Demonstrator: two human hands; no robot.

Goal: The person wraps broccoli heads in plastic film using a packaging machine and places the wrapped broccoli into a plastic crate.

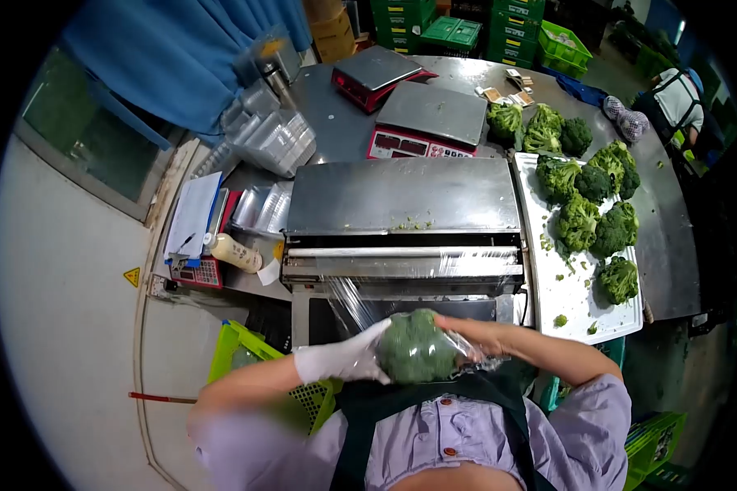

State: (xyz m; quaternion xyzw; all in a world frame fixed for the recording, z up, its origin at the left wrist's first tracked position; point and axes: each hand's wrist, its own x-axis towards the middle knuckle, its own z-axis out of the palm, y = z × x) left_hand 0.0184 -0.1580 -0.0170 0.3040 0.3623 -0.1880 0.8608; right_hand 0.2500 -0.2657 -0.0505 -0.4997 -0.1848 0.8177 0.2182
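Lilac shirt (418,446) and dark apron strap (352,446) sit closest to camera, bottom edge.

Left to right: lime-green crate (228,353) low beside the left forearm; clipboard (193,214) and cream bottle (236,254) above it, clear plastic containers (280,141) just beyond.

Left hand (344,358), white-gloved: grip cupped, part open to the width of the thing, palm and fingers on the left side of a film-covered broccoli head (418,350). Head is between both hands, just in front of the apron, near edge of the wrapper, held clear of the dark plate (471,309). Loose film strip (350,304) runs from the wrapper down toward the left hand. Film roll (401,253) lies under the steel cover (403,192); digital scale (431,113) behind.

Right hand (468,334), bare: grip similarly part open, fingers over the upper right of the head; thumb can't be made out. Bunched film just below it.

White tray (549,307) on the right, more broccoli heads (579,222) on it, unwrapped by the look.

My read: step in hand is film-wrapping this head. Next move calls for pulling film snug and gathering loose ends underneath, both palms steadying it.
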